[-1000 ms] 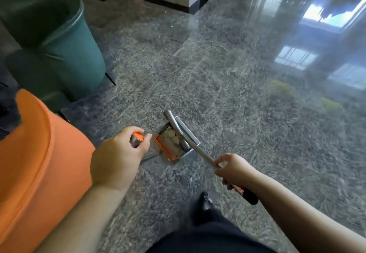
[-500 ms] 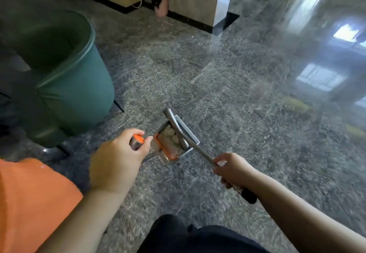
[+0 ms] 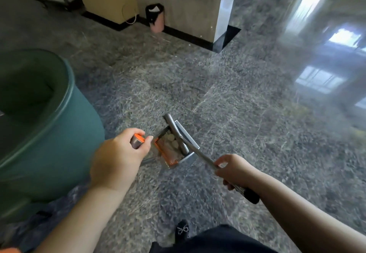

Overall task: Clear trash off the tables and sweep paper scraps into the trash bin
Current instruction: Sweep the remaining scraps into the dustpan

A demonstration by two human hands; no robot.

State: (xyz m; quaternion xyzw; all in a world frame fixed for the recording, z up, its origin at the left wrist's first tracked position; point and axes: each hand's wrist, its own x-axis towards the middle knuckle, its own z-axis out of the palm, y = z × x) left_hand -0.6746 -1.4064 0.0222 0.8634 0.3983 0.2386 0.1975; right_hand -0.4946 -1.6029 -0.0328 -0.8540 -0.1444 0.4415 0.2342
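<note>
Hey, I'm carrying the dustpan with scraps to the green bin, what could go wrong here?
1. The scraps lie loose in the open dustpan; tilting it before reaching the bin could spill them on the floor.
2. The broom rests across the dustpan; shifting the right hand might flick scraps out.
3. The left hand holds only the handle's end, so the dustpan may swing.

green bin (image 3: 59, 137) | orange-lined grey dustpan (image 3: 174, 149) | grey veined floor (image 3: 247, 124)
</note>
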